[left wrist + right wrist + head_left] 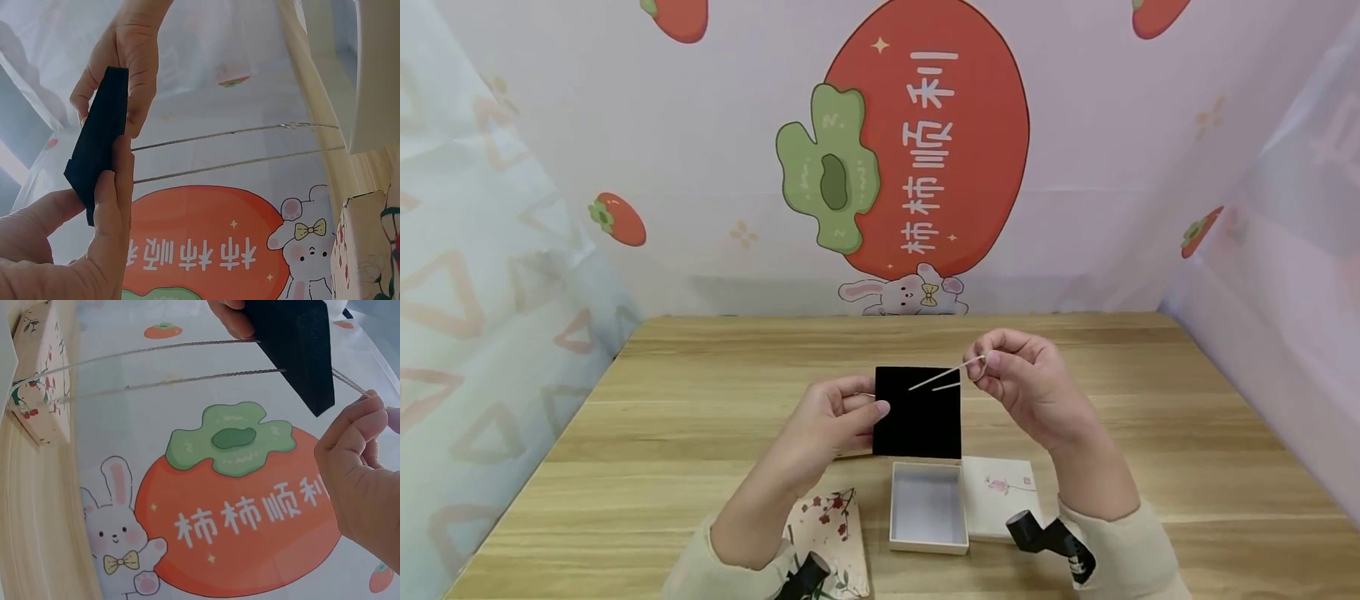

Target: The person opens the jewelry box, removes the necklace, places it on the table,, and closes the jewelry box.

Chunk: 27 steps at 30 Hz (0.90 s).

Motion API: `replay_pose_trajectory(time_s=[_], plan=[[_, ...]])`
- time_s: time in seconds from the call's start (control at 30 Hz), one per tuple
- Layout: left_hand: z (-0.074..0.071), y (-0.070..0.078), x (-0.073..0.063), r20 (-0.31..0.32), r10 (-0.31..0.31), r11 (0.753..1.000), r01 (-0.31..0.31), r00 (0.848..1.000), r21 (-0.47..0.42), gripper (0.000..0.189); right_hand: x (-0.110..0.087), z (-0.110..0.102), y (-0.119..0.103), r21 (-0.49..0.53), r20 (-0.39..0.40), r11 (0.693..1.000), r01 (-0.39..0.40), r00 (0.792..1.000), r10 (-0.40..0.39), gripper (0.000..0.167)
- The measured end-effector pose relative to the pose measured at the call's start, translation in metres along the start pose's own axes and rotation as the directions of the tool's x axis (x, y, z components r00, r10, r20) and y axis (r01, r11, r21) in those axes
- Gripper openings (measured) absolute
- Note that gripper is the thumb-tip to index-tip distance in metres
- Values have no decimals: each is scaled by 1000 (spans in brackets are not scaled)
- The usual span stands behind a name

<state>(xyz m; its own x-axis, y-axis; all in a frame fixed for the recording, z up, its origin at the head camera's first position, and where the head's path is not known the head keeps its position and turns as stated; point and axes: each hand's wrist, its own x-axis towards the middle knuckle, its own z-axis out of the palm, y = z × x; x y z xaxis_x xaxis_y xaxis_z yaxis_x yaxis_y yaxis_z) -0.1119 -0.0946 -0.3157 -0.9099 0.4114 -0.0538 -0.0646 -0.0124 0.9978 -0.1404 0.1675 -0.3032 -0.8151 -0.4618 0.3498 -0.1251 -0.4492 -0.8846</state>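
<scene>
Two chain strands (947, 373) (pale) slant down-left, right hand (1030, 383) to black pad (919, 427).

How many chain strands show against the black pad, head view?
2: the longer upper strand runs to the right hand; the shorter lower strand reaches the right edge of the pad. Others may be hidden.

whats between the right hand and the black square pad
Two close-set strands of the thin chain bridge the short gap between the right hand and the black pad; this shows best in the right wrist view.
</scene>
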Motion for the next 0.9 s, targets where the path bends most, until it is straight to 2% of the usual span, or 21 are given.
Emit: replay_pose_trajectory(time_s=[0.33, 0.9], plan=[[-3, 1, -1, -29, 4, 1000, -5, 1000, -23, 42, 0, -8, -6, 39, -30, 998, 46, 999, -44, 32], [-7, 6, -4, -17, 26, 996, -28, 1000, -79, 42, -5, -11, -10, 121, -26, 991, 57, 998, -55, 34]])
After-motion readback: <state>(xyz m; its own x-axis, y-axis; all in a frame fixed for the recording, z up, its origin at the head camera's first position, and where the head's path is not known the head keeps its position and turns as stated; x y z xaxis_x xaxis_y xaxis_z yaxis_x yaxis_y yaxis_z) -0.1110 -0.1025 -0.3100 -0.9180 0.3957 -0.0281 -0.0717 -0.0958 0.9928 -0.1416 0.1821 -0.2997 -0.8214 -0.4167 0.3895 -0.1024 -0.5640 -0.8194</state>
